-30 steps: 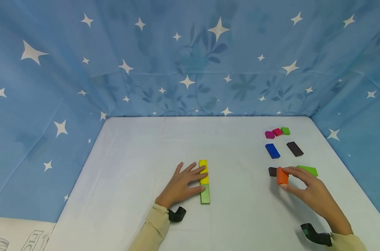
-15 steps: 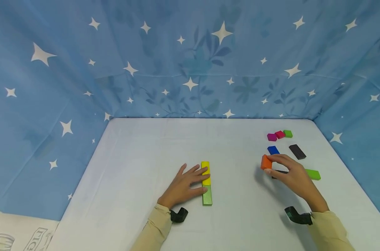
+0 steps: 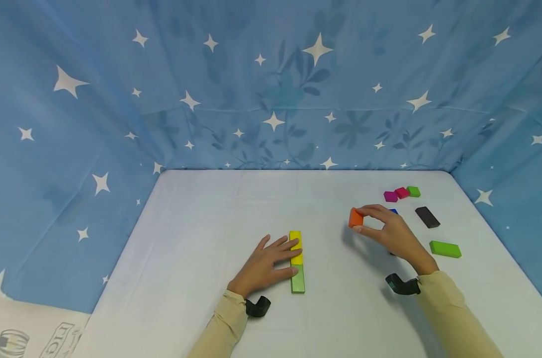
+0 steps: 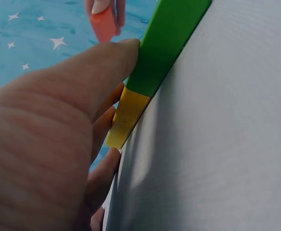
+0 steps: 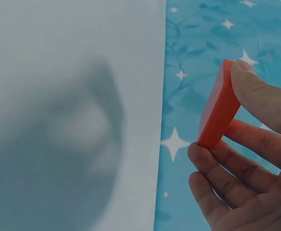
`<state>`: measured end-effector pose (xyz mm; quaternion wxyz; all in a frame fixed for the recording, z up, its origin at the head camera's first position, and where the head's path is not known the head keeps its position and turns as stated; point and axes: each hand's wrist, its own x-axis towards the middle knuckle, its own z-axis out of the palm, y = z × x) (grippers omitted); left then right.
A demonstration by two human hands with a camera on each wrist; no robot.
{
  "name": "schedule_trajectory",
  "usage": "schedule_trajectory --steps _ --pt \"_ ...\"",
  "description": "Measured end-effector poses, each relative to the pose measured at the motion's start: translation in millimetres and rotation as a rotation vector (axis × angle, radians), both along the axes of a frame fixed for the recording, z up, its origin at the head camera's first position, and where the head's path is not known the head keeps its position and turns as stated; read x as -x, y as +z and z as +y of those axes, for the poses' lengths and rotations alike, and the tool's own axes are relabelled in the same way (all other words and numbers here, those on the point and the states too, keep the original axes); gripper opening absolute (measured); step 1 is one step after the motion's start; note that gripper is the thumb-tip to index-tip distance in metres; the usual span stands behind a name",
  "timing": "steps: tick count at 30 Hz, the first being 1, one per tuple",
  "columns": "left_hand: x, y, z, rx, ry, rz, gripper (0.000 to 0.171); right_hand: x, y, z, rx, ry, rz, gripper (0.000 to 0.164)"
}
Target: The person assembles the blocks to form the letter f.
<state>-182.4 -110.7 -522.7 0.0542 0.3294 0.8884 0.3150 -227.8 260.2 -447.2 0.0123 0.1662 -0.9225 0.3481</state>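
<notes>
Grip (image 3: 396, 237) on orange block (image 5: 220, 109), palm (image 5: 263, 214) apparently wrist-view only

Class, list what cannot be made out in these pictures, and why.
Blue block, head view: mostly hidden by the right hand.
Yellow block, head view: partly covered by the left hand.
Green block, left wrist view: one end cut off by the top edge.
Lettering, head view: cut off by the bottom edge.

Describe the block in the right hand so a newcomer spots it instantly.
Start at the white table. Above its right half, the right hand pinches an orange block between thumb and fingers. It alone is orange, and it alone is held up off the table.
</notes>
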Motion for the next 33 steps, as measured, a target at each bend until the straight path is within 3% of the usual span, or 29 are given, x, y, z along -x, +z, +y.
schedule_trajectory --steps 11,21,33 --pt "1.4 2.2 -0.6 -0.008 -0.013 0.005 0.054 32.9 3.8 -38.5 0.038 0.074 0.020 0.053" --pt "0.8 3.2 0.6 0.009 -0.011 -0.001 0.054 51.8 0.5 -76.2 0.036 0.142 0.027 0.049" --pt "1.1 -1.6 3.0 0.011 -0.012 0.014 0.053 68.4 -26.8 -107.2 0.037 0.238 -0.015 0.048"
